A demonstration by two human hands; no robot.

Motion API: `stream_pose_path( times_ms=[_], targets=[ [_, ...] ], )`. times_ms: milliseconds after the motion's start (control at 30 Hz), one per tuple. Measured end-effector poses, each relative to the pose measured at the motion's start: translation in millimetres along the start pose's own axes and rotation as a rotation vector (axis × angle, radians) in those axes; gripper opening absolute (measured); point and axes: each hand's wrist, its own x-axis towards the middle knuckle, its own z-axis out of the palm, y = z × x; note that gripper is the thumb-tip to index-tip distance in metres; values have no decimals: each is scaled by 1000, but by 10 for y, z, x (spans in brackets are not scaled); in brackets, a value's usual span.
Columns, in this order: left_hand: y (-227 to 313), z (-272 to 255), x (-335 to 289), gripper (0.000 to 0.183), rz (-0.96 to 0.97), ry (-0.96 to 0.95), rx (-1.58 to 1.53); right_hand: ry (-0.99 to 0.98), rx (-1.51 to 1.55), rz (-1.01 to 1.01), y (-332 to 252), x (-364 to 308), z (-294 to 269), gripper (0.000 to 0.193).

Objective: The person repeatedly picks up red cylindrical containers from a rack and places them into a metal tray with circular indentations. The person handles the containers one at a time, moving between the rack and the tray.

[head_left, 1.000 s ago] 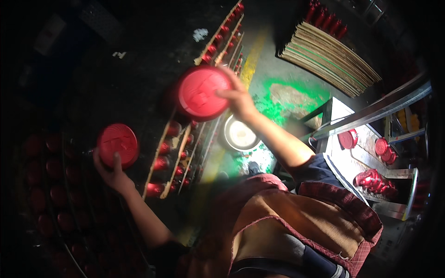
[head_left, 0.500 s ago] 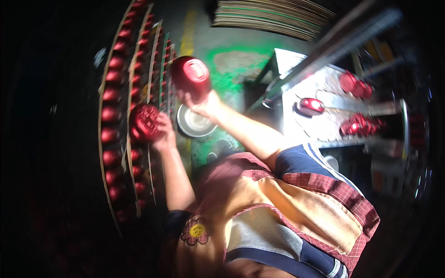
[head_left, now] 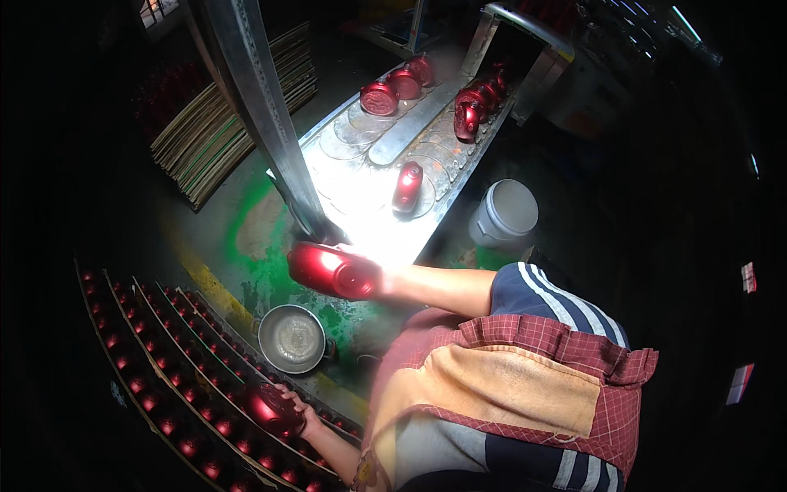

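My right hand [head_left: 387,279] is closed round a glossy red bottle [head_left: 324,269], held on its side by the near end of a brightly lit metal conveyor [head_left: 348,168]. The bottle hides most of that hand's fingers. Lower left, my left hand [head_left: 303,410] grips a second red bottle [head_left: 270,408] above racks of similar pieces, fingers wrapped over its side. On the conveyor a single red bottle [head_left: 407,187] stands closest to my right hand. Farther along are a red group [head_left: 379,98] on the left lane and another red group [head_left: 469,115] on the right lane.
A steel post [head_left: 266,107] rises beside the conveyor's left edge. Long racks of red pieces [head_left: 168,426] fill the lower left. A round metal pan [head_left: 292,339] sits on the green-stained floor, a white bucket [head_left: 512,209] right of the conveyor, and stacked flat boards [head_left: 234,119] upper left.
My view has swung right, from the racks toward the conveyor. The right hand has carried its bottle to the conveyor's near end. My left hand still holds its bottle by the racks.
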Motion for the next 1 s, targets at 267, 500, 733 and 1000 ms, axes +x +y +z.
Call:
stream_pose_path(
  times_ms=[267, 500, 733, 1000],
  targets=[
    [-1928, 299, 823, 67, 98, 230, 1162, 372, -556, -1092, -2307, -2269, -948, 53],
    [-4006, -12, 2341, 56, 417, 29, 2207, 980, -1528, -1434, -3935, -1957, -1743, 56],
    [-5290, -676, 2876, 61, 575, 63, 2433, 1047, -1728, -1265, -4281, -1221, -2207, 58],
    [-5772, -1052, 2816, 70, 407, 89, 2398, 725, -1735, -1402, -4240, -1293, -2088, 71]
  ],
)
